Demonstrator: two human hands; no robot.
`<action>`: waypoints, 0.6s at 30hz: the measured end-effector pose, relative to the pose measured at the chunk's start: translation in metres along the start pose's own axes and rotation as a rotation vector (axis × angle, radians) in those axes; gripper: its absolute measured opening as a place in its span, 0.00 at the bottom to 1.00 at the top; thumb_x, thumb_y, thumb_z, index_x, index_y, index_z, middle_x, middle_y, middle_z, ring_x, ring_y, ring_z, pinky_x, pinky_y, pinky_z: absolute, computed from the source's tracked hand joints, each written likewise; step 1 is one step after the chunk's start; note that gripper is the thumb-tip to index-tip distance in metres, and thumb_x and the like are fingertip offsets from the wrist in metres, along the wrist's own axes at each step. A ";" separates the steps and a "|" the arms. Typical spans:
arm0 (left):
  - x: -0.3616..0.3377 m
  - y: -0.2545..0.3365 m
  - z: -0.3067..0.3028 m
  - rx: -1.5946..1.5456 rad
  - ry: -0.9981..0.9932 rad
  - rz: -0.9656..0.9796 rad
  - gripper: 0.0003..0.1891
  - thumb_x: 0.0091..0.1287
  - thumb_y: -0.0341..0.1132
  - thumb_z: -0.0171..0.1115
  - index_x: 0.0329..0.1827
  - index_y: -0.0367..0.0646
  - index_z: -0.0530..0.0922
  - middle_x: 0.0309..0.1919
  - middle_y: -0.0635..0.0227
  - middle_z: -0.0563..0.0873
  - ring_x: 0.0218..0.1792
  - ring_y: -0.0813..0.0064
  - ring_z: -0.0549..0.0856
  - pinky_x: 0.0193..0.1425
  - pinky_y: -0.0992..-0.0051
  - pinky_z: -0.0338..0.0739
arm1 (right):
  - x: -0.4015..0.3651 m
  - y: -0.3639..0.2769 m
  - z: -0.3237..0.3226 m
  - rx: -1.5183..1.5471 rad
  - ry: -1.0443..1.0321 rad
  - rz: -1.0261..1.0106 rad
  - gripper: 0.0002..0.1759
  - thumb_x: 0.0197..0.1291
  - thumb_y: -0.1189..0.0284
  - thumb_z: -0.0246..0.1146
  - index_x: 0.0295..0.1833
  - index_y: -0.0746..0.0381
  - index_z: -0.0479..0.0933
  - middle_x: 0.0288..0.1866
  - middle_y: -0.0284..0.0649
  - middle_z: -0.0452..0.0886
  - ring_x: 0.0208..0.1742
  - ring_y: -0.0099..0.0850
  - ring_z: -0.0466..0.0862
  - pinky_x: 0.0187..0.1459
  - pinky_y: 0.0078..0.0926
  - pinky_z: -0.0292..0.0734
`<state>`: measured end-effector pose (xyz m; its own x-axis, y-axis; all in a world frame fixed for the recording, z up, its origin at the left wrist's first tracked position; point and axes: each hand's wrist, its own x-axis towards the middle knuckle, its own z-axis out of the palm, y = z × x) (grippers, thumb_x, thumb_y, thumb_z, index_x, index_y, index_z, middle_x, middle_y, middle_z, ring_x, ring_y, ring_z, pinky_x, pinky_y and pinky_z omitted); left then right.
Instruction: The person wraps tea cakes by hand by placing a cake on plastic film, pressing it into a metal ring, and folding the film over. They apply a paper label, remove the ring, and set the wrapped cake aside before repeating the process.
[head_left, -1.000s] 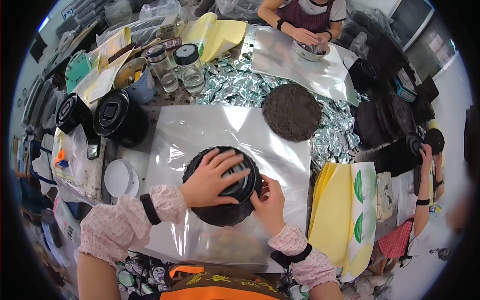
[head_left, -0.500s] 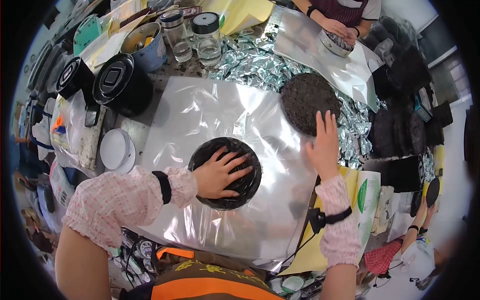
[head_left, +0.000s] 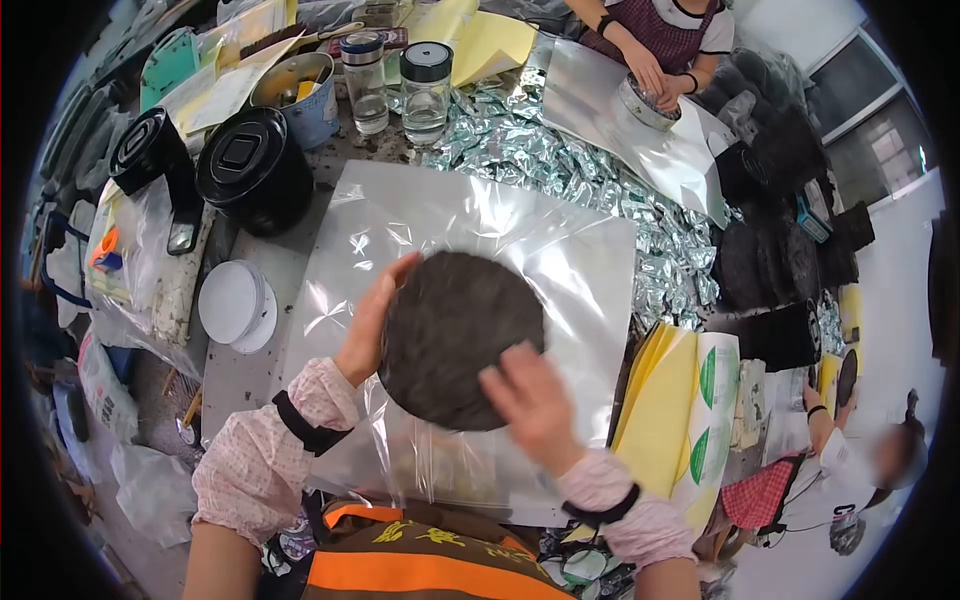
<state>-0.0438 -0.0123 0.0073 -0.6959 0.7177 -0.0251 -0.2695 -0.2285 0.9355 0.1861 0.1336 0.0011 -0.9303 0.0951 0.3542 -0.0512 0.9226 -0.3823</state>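
Observation:
A thick dark disc, like a pressed cake of crumbly matter (head_left: 455, 325), is in front of me over the clear plastic sheet (head_left: 345, 215). Around its left edge is my left hand (head_left: 372, 320), thumb side at the rim and the other fingers mostly hidden. My right hand (head_left: 535, 405) is blurred by motion, its fingers stretched out over the disc's lower right face. The black round dish seen earlier on the sheet is hidden behind the disc.
Crumpled silver foil pieces (head_left: 570, 160) lie beyond the sheet. Two glass jars (head_left: 425, 105), a black lidded pot (head_left: 250, 175) and white round lids (head_left: 232, 302) stand to the left. Yellow paper (head_left: 655, 390) lies at right. Across the table, a person's hands (head_left: 655, 85) work at a ring-shaped mould.
The dark disc has moved from the upper right to the middle. My left hand has left the black dish and taken the disc's edge; my right hand has come inward with it.

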 end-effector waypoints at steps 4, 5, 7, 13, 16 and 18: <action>-0.004 0.009 -0.017 0.194 -0.050 -0.007 0.20 0.78 0.33 0.53 0.71 0.37 0.72 0.63 0.63 0.81 0.64 0.70 0.80 0.71 0.68 0.71 | 0.014 -0.022 -0.013 0.037 -0.206 0.005 0.30 0.57 0.70 0.65 0.68 0.60 0.77 0.69 0.54 0.76 0.72 0.50 0.75 0.73 0.46 0.69; -0.007 0.009 -0.021 0.161 -0.062 -0.046 0.20 0.78 0.32 0.53 0.71 0.37 0.72 0.63 0.63 0.81 0.64 0.70 0.79 0.71 0.68 0.71 | 0.020 -0.024 -0.021 0.088 -0.225 0.006 0.30 0.57 0.68 0.66 0.67 0.62 0.77 0.68 0.55 0.77 0.71 0.50 0.75 0.71 0.47 0.70; -0.010 0.005 -0.030 0.533 -0.062 0.126 0.20 0.71 0.26 0.58 0.66 0.38 0.75 0.60 0.61 0.82 0.63 0.65 0.81 0.70 0.68 0.72 | 0.035 -0.019 -0.035 0.187 -0.249 0.025 0.30 0.57 0.64 0.67 0.65 0.65 0.78 0.65 0.56 0.79 0.70 0.51 0.76 0.69 0.49 0.72; -0.013 -0.020 -0.036 0.668 0.005 0.235 0.26 0.57 0.16 0.62 0.61 0.39 0.78 0.59 0.55 0.80 0.61 0.53 0.81 0.67 0.66 0.75 | 0.082 -0.019 -0.016 0.119 -0.257 0.033 0.46 0.56 0.47 0.70 0.73 0.65 0.70 0.76 0.58 0.67 0.77 0.53 0.66 0.75 0.53 0.60; -0.013 -0.013 -0.034 0.780 -0.038 0.176 0.28 0.58 0.20 0.64 0.65 0.40 0.77 0.64 0.57 0.78 0.67 0.57 0.77 0.73 0.62 0.70 | 0.089 -0.025 0.011 0.027 -0.311 -0.056 0.53 0.57 0.39 0.65 0.78 0.65 0.62 0.81 0.58 0.56 0.82 0.55 0.53 0.78 0.59 0.46; -0.009 0.005 -0.016 1.381 -0.209 0.390 0.29 0.62 0.26 0.63 0.69 0.42 0.73 0.69 0.58 0.75 0.72 0.59 0.73 0.77 0.58 0.64 | 0.087 -0.016 0.034 -0.002 -0.369 -0.082 0.55 0.58 0.35 0.61 0.80 0.63 0.60 0.83 0.58 0.51 0.84 0.57 0.47 0.79 0.64 0.39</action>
<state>-0.0497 -0.0306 0.0059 -0.4331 0.8678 0.2438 0.8392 0.2896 0.4602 0.0936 0.1145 0.0096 -0.9914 -0.1201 0.0522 -0.1309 0.9224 -0.3633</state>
